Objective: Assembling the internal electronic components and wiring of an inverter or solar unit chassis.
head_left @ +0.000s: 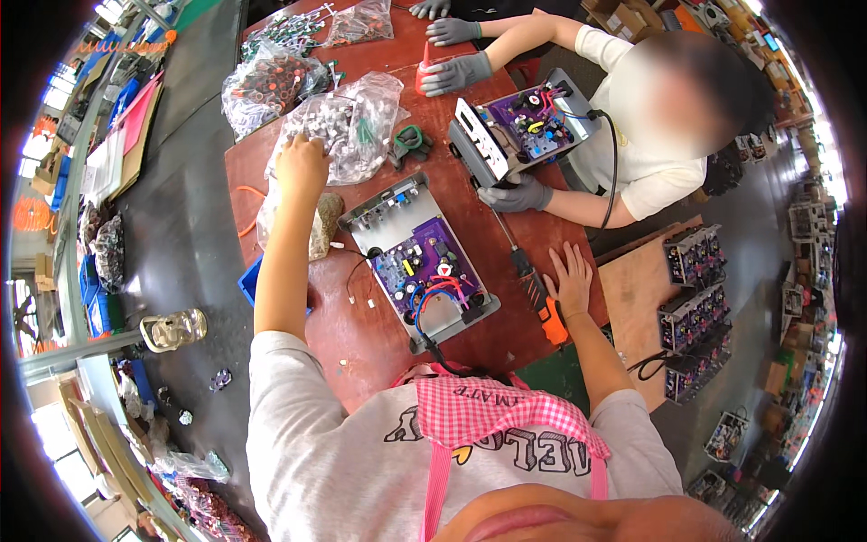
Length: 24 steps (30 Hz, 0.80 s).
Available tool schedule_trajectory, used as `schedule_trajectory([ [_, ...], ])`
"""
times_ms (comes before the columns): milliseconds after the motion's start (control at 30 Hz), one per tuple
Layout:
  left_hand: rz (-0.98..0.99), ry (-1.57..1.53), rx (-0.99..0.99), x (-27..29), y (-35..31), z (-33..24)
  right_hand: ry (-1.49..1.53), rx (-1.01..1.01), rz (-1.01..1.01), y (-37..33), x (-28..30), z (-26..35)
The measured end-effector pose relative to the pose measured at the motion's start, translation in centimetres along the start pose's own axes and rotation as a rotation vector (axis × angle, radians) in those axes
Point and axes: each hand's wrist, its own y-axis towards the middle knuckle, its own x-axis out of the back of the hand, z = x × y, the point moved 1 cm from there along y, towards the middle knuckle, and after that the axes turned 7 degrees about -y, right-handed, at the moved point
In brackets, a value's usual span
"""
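Observation:
My left hand point(302, 164) reaches onto a clear plastic bag point(348, 126) full of small white connectors. Its fingers are curled down among them, and whatever they grip is hidden. Flat on the red table lies my right hand point(571, 282), fingers spread, holding nothing. Beside it rests an orange and black electric screwdriver point(540, 298) with a long shaft. In front of me, between my arms, sits an open metal casing point(366, 221) with a purple circuit board point(424, 257), red and blue wires and a black cable. A few small white pieces lie left of the casing.
Across the table, a co-worker in grey gloves handles another open casing point(483, 149) and a red bottle point(424, 77). Bags of parts point(275, 81) cover the far left. A dark green object point(411, 144), a brownish lump point(325, 224) and a blue bin point(252, 282) stand nearby.

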Motion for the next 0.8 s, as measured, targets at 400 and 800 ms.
schedule_trajectory([
  [400, -0.067, -1.913, 0.401, 3.5, -3.3, -2.8, 0.033, -0.005, -0.049, -0.3, 0.0, 0.0],
  [800, 0.118, -2.181, 0.533, 6.2, -6.1, -7.7, 0.032, -0.014, -0.062, 0.0, 0.0, 0.1],
])
